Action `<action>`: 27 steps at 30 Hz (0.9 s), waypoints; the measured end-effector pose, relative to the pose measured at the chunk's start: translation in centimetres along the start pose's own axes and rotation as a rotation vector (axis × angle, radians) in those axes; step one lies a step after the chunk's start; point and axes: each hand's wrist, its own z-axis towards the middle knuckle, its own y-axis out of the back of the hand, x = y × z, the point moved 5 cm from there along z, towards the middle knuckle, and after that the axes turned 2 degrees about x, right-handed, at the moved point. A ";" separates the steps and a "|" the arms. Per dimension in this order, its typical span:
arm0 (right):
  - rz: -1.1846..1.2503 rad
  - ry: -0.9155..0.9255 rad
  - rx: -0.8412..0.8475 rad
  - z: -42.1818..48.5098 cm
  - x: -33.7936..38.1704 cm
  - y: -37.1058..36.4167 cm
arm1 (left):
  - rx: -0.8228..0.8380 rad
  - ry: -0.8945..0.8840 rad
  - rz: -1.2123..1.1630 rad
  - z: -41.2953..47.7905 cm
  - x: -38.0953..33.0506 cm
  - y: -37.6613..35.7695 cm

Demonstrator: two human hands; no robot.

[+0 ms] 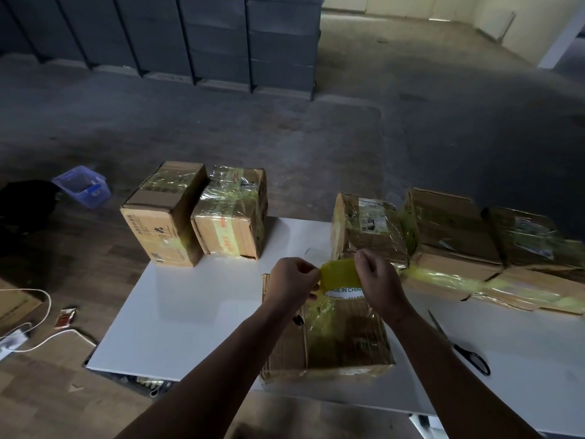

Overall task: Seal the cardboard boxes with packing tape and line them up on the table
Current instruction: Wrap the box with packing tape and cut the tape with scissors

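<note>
A yellowish roll of packing tape (340, 274) is held above a worn cardboard box (342, 340) at the table's near edge. My left hand (291, 280) pinches the roll's left side, and my right hand (380, 280) grips its right side. Both hands hide most of the roll. Two taped boxes (161, 217) (232, 217) stand side by side at the far left of the white table (190, 312). Another taped box (367, 229) stands behind my hands, and further taped boxes (459, 236) lie to its right.
Black-handled scissors (459, 346) lie on the table to the right of the near box. On the floor at left are a blue plastic bin (83, 185), a white cable (41, 312) and a small red packet (65, 318). Dark shelving (190, 36) stands far behind.
</note>
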 end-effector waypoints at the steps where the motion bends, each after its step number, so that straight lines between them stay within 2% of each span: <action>1: 0.010 -0.008 -0.003 0.0 -0.1 0.0 | -0.004 0.001 0.006 0.0 0.0 0.0; 10: 0.025 -0.009 0.016 -0.3 -0.1 -0.3 | 0.080 0.046 0.161 0.3 0.4 -0.7; 16: -0.012 0.018 -0.016 -0.3 -0.5 -0.1 | -0.001 -0.094 0.281 -0.2 -1.1 -0.6; 18: -0.013 0.022 -0.022 -0.3 -0.3 0.3 | 0.014 -0.073 0.181 -0.3 -1.1 -0.6; 22: 0.027 -0.056 -0.021 -0.2 -0.7 0.8 | 0.151 0.065 -0.126 0.1 -0.4 -0.5; 27: 0.044 -0.094 -0.022 -0.2 -0.8 0.8 | 0.205 0.115 -0.162 0.2 0.1 -0.5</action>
